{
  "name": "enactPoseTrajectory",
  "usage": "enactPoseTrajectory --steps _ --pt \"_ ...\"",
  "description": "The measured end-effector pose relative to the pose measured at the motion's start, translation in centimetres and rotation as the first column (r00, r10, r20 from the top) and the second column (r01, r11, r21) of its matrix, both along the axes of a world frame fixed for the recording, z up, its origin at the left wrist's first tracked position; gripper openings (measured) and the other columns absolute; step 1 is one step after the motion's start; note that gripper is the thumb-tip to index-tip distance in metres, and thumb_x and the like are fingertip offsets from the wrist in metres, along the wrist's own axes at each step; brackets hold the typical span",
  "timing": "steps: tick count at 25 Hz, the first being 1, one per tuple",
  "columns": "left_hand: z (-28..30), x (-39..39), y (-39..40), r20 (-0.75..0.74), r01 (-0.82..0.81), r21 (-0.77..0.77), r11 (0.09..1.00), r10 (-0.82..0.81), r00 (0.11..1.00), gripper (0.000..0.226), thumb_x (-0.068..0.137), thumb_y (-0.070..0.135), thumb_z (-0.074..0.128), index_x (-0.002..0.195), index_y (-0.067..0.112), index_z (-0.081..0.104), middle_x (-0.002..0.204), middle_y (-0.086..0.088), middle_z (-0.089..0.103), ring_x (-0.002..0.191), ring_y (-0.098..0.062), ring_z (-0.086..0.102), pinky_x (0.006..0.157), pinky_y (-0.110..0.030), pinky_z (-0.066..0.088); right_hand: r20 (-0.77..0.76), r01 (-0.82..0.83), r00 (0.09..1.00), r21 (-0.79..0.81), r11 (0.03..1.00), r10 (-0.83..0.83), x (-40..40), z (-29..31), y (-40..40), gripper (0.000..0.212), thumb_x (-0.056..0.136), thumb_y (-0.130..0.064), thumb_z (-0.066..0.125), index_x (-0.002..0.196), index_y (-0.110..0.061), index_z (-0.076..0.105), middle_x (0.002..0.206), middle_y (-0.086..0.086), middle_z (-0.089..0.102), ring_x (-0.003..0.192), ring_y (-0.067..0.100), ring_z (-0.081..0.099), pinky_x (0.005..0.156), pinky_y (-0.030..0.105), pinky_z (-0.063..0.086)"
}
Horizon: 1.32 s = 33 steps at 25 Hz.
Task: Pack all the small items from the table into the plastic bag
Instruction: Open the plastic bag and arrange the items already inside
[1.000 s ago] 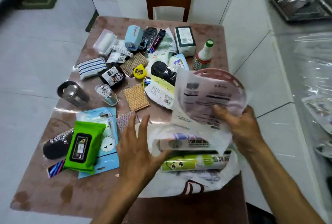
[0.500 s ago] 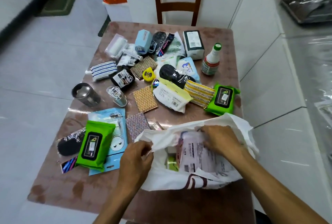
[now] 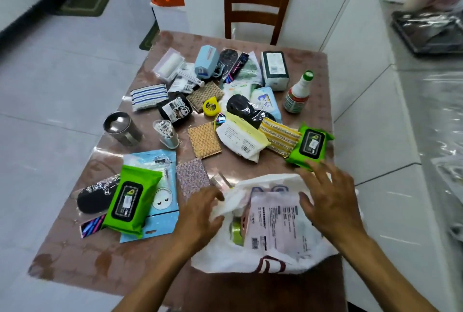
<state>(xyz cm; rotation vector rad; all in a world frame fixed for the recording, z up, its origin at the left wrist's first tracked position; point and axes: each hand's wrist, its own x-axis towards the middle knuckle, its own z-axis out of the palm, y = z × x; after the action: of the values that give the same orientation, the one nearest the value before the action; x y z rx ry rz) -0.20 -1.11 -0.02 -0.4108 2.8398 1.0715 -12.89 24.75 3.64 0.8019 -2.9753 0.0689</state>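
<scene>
The packing looks to be in its early part; the plastic bag (image 3: pixel 270 259) lies at the near edge of the table (image 3: pixel 100 259), mouth turned toward the clutter, and only a few things are inside it: a flat pinkish packet (image 3: pixel 275 221) with printed text and a barcode, and something green (image 3: pixel 236 232) tucked under it. The left hand (image 3: pixel 200 214) pinches the bag's left rim, fingers curled on the white film, holding the mouth up; the right hand (image 3: pixel 330 201) hovers over the bag's right side, fingers spread wide and holding nothing, its fingertips just short of a green wipes pack (image 3: pixel 310 146) lying just beyond the bag. My guess is that pack goes in next; that calls for a short reach past the bag, a grip across the soft pack, and the left hand keeping the mouth open. The bag itself is thin, white and crumpled, with a dark red mark on its near face; it slumps flat, so it will likely need holding open. Beyond the bag the table is crowded: a second green wipes pack (image 3: pixel 130 199) to its left, a bottle (image 3: pixel 298 93) and a steel cup (image 3: pixel 120 128) farther off.
</scene>
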Motion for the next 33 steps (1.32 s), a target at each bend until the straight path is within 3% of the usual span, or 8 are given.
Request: enactPoseTrajectory --steps 3,6,9,14,18,23,28,33 --pt "-0.1 -2.7 1.1 0.16 0.254 -0.033 0.967 -0.245 0.956 0.023 0.079 0.012 0.057 0.077 0.035 0.054 0.106 0.011 0.057 0.1 -0.013 0.057 0.078 -0.033 0.053 0.294 0.307 0.878 0.261 0.915 -0.378 -2.4 1.6 2.5 0.065 0.074 -0.017 0.063 0.136 -0.022 0.043 0.129 0.015 0.057 0.107 0.037 0.059 0.088 0.046 0.045" --pt "1.1 -4.4 0.8 0.267 0.243 -0.237 0.941 -0.177 0.947 0.029 0.076 0.005 0.051 0.09 0.021 0.071 0.105 -0.002 0.059 0.104 -0.027 0.055 0.077 -0.043 0.052 0.664 0.516 0.646 -0.014 0.857 -0.377 -2.8 3.7 3.2 0.025 0.079 0.001 0.053 0.083 -0.021 0.066 0.078 0.009 0.068 0.054 0.025 0.06 0.045 0.034 0.051" --pt "4.4 -3.6 -0.4 -0.142 0.035 -0.387 0.921 -0.097 0.985 0.05 0.067 -0.012 0.064 0.111 0.012 0.072 0.111 -0.007 0.063 0.096 -0.032 0.054 0.064 -0.041 0.053 0.707 0.722 0.619 -0.343 0.6 -0.341 -3.9 7.6 4.4 0.028 0.076 0.002 0.049 0.052 -0.011 0.054 0.047 0.004 0.048 0.044 0.021 0.038 0.044 0.024 0.029" --pt "3.5 -1.3 1.3 0.005 0.262 -0.33 0.907 -0.275 0.961 0.069 0.076 0.002 0.063 0.136 0.034 0.051 0.142 -0.001 0.05 0.115 -0.03 0.055 0.09 -0.047 0.05 0.235 0.219 0.955 -0.154 0.963 -0.18 -1.8 7.5 1.4 0.049 0.07 -0.015 0.052 0.119 -0.022 0.056 0.114 0.002 0.058 0.106 0.031 0.056 0.089 0.042 0.045" --pt "2.3 -0.3 2.8 0.188 0.44 -0.245 0.864 -0.403 0.896 0.068 0.085 0.002 0.052 0.145 0.031 0.039 0.157 0.002 0.029 0.131 -0.028 0.04 0.099 -0.04 0.042 0.387 -0.28 0.888 0.031 0.96 0.246 1.4 2.8 -6.0 0.039 0.08 -0.024 0.049 0.117 -0.023 0.06 0.124 0.003 0.063 0.121 0.027 0.052 0.109 0.044 0.028" --pt "0.0 1.7 1.3 0.025 0.269 -0.248 0.931 -0.272 0.962 0.039 0.071 0.004 0.059 0.103 0.025 0.067 0.128 -0.017 0.061 0.105 -0.037 0.062 0.069 -0.038 0.057 0.317 -0.12 0.922 -0.313 0.942 0.222 -0.3 -0.2 -14.7 0.028 0.082 -0.026 0.056 0.108 -0.014 0.06 0.104 0.009 0.069 0.09 0.03 0.064 0.078 0.04 0.05" --pt "-0.2 1.8 1.3 0.406 0.294 -0.308 0.905 -0.154 0.901 0.049 0.093 0.037 0.047 0.141 0.03 0.041 0.152 -0.01 0.036 0.135 -0.033 0.037 0.105 -0.041 0.034 0.526 -0.13 0.849 0.113 0.985 0.052 -0.2 -8.1 -19.2 0.051 0.088 -0.025 0.055 0.133 -0.018 0.034 0.113 0.011 0.068 0.099 0.035 0.064 0.074 0.039 0.045" --pt "0.7 0.5 0.3 0.111 -0.02 -0.284 0.959 0.053 0.992 0.024 0.08 0.011 0.056 0.095 0.022 0.072 0.1 -0.01 0.068 0.09 -0.035 0.065 0.068 -0.037 0.05 0.585 0.212 0.763 -0.628 0.749 0.275 -3.1 -2.8 -17.7 0.061 0.088 -0.026 0.066 0.139 -0.036 0.034 0.118 -0.003 0.063 0.093 0.017 0.066 0.075 0.028 0.054"
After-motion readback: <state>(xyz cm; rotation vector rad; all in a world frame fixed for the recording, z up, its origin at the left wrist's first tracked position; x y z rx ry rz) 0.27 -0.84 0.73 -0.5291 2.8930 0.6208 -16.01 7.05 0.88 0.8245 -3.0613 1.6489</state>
